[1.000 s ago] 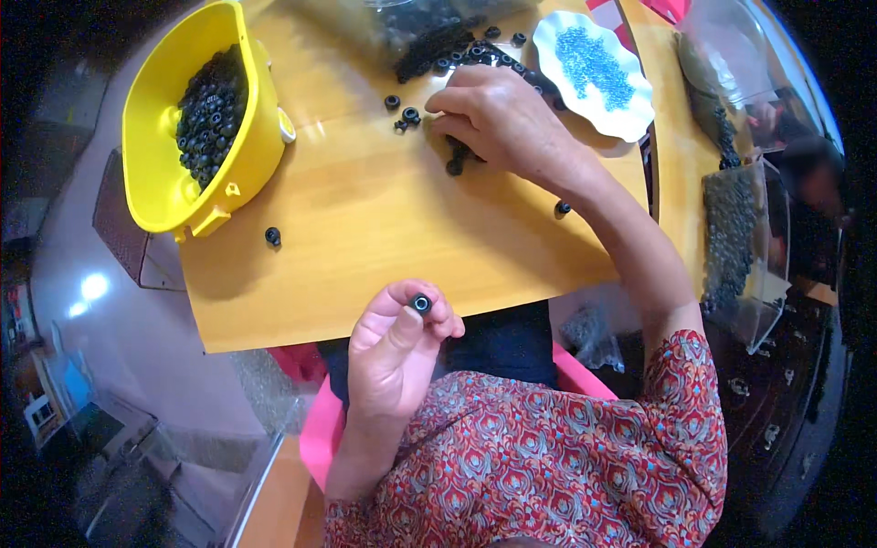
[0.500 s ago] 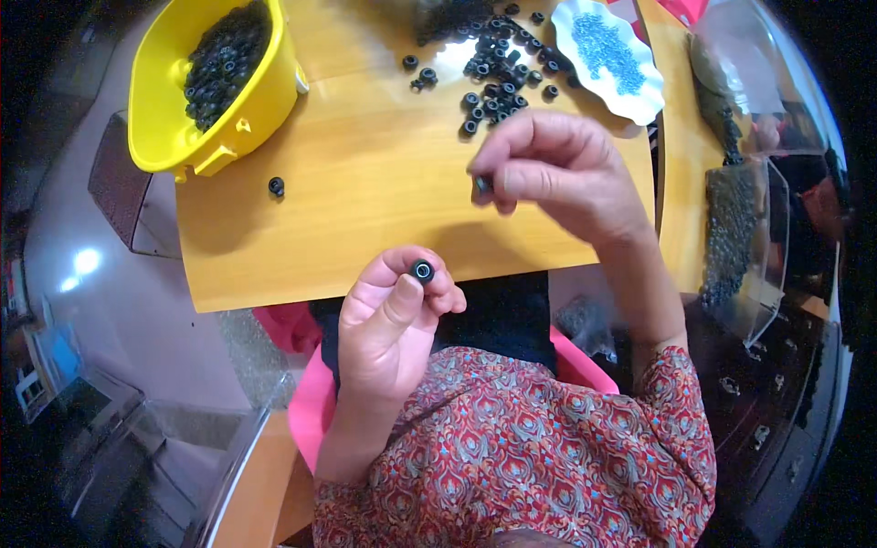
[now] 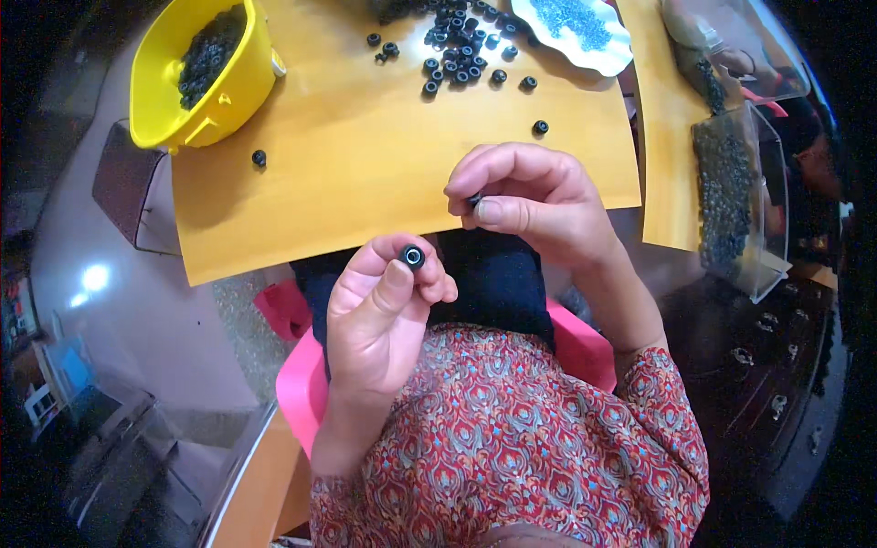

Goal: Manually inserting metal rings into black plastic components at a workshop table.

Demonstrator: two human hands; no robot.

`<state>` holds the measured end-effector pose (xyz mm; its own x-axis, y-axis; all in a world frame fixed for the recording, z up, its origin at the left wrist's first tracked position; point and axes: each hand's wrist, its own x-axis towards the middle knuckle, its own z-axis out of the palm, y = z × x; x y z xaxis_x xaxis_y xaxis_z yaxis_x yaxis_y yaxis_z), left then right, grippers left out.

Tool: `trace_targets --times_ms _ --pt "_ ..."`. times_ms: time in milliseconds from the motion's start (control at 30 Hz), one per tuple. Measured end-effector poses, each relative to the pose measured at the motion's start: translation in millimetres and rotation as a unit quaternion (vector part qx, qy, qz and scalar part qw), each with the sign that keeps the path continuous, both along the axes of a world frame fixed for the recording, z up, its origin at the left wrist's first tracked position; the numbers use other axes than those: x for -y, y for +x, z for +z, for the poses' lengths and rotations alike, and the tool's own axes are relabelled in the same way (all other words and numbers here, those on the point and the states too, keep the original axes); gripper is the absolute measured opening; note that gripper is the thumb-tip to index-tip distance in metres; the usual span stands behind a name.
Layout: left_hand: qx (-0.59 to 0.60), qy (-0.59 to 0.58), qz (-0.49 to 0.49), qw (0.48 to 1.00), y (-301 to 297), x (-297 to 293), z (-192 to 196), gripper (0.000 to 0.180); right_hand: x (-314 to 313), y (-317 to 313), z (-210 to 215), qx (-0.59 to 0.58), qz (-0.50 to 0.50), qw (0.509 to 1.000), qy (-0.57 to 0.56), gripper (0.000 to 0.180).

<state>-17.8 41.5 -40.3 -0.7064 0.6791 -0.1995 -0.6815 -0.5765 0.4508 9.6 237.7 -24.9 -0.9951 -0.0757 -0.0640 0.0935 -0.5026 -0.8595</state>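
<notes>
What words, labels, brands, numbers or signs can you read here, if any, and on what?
None that I can read.
Black pieces in the left hand and right hand: no legible marks.
Yellow tub, white scalloped dish: no legible lettering.
Blue item at far left: too blurred to tell.

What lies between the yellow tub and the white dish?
On the tabletop, a scatter of small black parts, densest nearer the dish, in the head view.

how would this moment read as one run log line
left hand: holds black cylindrical piece | right hand: holds small dark piece | hands: apart | table: loose black pieces, yellow tub, white dish
</notes>
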Motion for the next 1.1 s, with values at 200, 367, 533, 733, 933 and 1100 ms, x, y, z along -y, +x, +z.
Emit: trace_targets --times_ms 200,367,533,733,933,1100 --pt "0.014 0.0 -0.011 1.0 6 4 -3 0.023 12 9 11 -0.172 -0.08 0.913 0.36 0.026" --pt "0.037 -0.016 -0.006 0.999 7 3 -1 0.023 18 11 17 -0.224 -0.086 0.893 0.381 0.027" --pt "0.039 -0.052 0.004 0.998 8 2 3 0.024 26 12 15 -0.206 -0.108 0.921 0.314 0.028" --pt "0.008 -0.068 0.007 0.998 5 7 3 0.023 29 9 13 -0.192 -0.107 0.915 0.339 0.026" --pt "-0.037 -0.056 -0.004 0.998 5 13 -4 0.029 30 7 16 -0.213 -0.102 0.899 0.369 0.024" --pt "-0.041 -0.064 -0.003 0.997 5 12 -4 0.028 29 8 17 -0.212 -0.087 0.892 0.391 0.022"
